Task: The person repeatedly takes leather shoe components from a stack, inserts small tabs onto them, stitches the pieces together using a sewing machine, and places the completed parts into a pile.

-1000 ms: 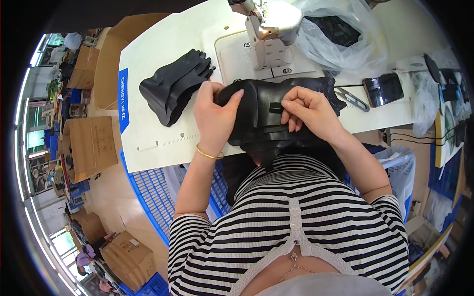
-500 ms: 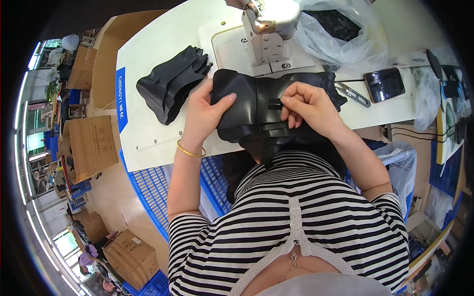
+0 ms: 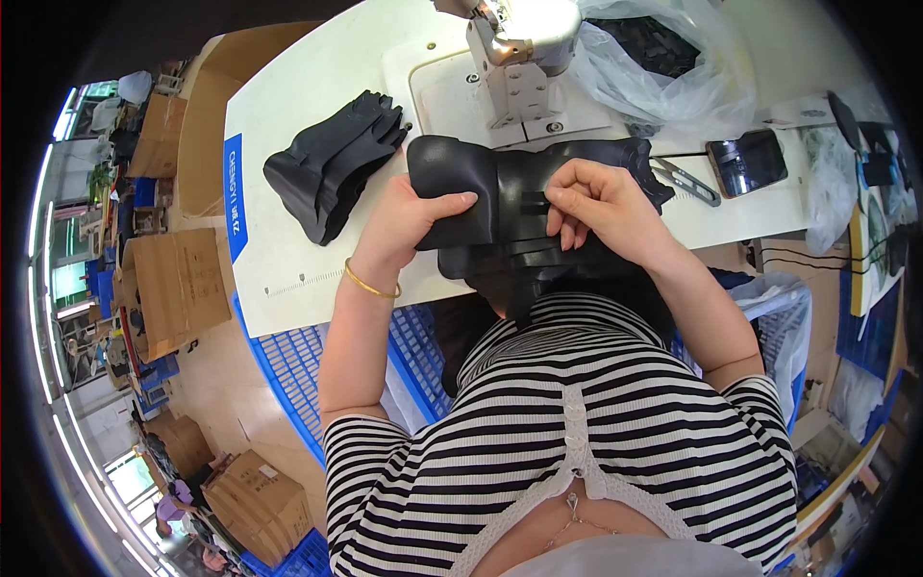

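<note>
My left hand (image 3: pixel 409 219) is closed on the left end of a glossy black leather-like piece (image 3: pixel 460 197), its thumb on top and the fingers hidden underneath. Between the thumb and forefinger of my right hand (image 3: pixel 604 207) is a small black strip (image 3: pixel 533 202), which lies over the piece near its middle. More black pieces (image 3: pixel 500 264) sit layered under it, at the table's front edge and over my lap. To the left on the table rests a loose stack of similar black pieces (image 3: pixel 336 168).
Behind my hands stands a sewing machine (image 3: pixel 524 82). A clear plastic bag (image 3: pixel 716 91) of small black strips is at its right. Thread snippers (image 3: pixel 690 181) and a dark phone (image 3: pixel 748 163) lie right of the work. Blue plastic crates (image 3: pixel 288 361) stand below the table edge.
My left hand has shifted a little, its thumb reaching farther right over the black piece. The piece's lower left edge now sits higher, apart from the layers below. My right hand stays nearly still.
</note>
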`<state>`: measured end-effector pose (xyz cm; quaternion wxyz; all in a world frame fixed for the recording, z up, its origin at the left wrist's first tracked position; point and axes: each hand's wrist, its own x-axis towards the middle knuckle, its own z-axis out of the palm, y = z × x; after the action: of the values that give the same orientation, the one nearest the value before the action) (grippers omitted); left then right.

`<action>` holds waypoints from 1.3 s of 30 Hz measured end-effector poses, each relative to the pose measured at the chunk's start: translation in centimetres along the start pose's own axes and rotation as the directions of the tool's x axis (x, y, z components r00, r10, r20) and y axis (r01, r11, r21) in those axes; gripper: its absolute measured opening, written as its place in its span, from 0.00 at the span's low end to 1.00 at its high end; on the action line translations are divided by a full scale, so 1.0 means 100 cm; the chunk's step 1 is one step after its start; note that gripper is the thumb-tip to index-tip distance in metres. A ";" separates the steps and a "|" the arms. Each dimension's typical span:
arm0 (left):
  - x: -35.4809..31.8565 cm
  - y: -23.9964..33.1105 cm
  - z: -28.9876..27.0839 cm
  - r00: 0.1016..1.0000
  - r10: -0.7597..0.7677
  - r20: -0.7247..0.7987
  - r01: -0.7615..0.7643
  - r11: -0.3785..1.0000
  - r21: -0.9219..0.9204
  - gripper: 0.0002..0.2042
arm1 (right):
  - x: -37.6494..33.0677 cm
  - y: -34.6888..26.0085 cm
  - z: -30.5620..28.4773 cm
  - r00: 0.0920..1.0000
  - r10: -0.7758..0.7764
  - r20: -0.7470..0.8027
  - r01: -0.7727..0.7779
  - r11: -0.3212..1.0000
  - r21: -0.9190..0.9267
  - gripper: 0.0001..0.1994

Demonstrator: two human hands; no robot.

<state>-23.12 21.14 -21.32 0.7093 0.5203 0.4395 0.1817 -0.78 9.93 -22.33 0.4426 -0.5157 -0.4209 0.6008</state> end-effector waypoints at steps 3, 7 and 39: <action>-0.010 0.001 0.015 0.985 0.159 -0.071 -0.161 0.987 -0.012 0.12 | -0.001 -0.011 -0.001 1.000 0.001 0.021 0.000 0.998 -0.055 0.07; -0.026 0.004 0.039 0.952 0.277 -0.128 -0.287 0.956 -0.068 0.11 | -0.010 -0.031 0.028 0.994 -0.105 -0.013 0.103 0.989 -0.104 0.05; -0.049 0.016 0.097 0.899 0.358 -0.251 -0.415 0.880 -0.233 0.14 | -0.037 -0.001 0.041 0.866 -0.277 -0.416 0.441 0.816 0.374 0.11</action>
<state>-17.65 12.62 -17.05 0.6770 0.4708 0.3653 0.4320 -4.56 6.18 -20.82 0.7243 -0.4030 -0.2747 0.4873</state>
